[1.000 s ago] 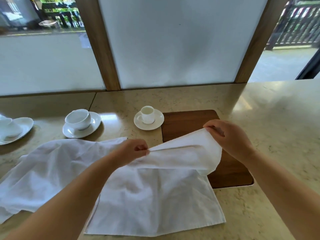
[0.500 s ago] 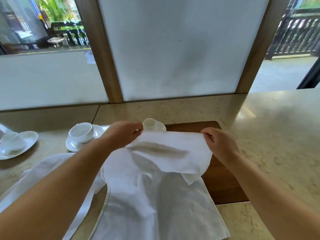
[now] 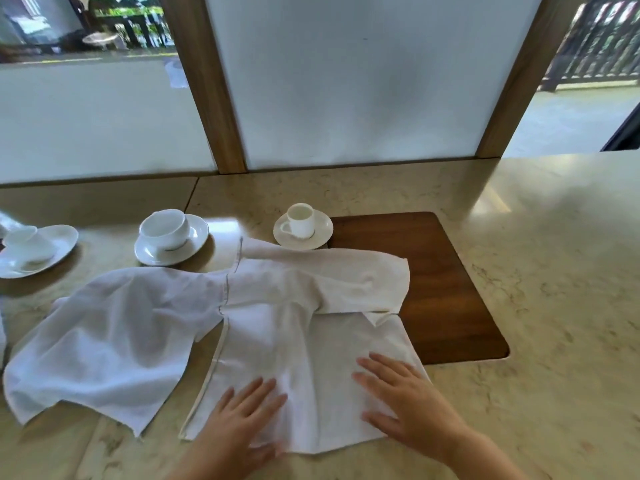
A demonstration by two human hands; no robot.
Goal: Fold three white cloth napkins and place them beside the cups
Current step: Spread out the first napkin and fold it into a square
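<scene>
Napkin (image 3: pixel 304 344), its far edge folded back toward the small cup (image 3: pixel 300 220), was spread on the bench (image 3: pixel 554 271), partly over a wooden board (image 3: pixel 446 289), and was pressed flat at its near edge by the left hand (image 3: pixel 239 424) and right hand (image 3: pixel 408 407), each grip open-fingered.

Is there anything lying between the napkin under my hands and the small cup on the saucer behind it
Nothing visible does. The napkin, pressed flat by the left hand and right hand, has its folded far edge reaching almost to the saucer of the small cup. The second napkin lies off to the left.
</scene>
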